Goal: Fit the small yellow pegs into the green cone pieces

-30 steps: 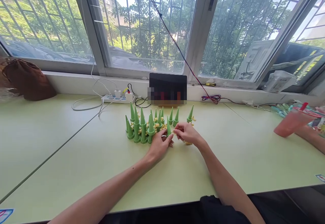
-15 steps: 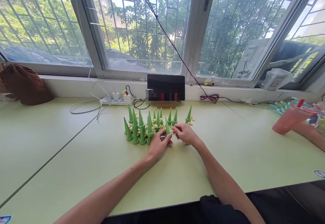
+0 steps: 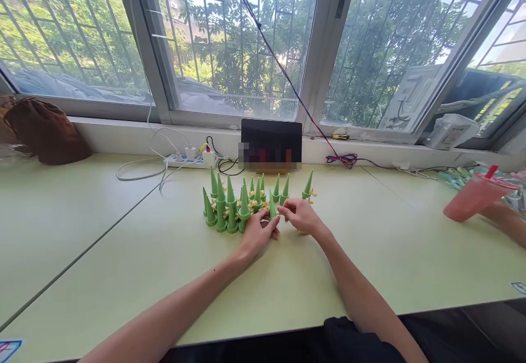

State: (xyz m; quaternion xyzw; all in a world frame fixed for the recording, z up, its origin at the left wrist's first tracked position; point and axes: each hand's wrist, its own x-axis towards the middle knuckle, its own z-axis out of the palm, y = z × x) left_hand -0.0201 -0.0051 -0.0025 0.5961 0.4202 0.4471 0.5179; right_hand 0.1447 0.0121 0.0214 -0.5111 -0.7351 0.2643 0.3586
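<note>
My left hand [image 3: 258, 232] is closed around the lower part of a green cone [image 3: 273, 207], which stands point upward between my two hands. At the cone's right side, the fingers of my right hand [image 3: 299, 215] are pinched together; a small yellowish piece seems to be at their tips, too small to make out. Several more green cones [image 3: 232, 215] stand close together to the left of my hands, with small yellow pieces [image 3: 263, 205] among them. One more green cone [image 3: 307, 185], with yellow bits at its side, is just behind my right hand.
A dark tablet screen [image 3: 271, 142] leans by the window sill. Left of it lie a power strip [image 3: 178, 161] and white cables. At right, another person's hand [image 3: 503, 217] is by a red cup [image 3: 472, 196]. A brown bag [image 3: 49, 132] sits far left.
The camera view has shifted slightly, moving the scene a little to the right. My hands stay at the same cone, with hardly any movement of the fingers.
</note>
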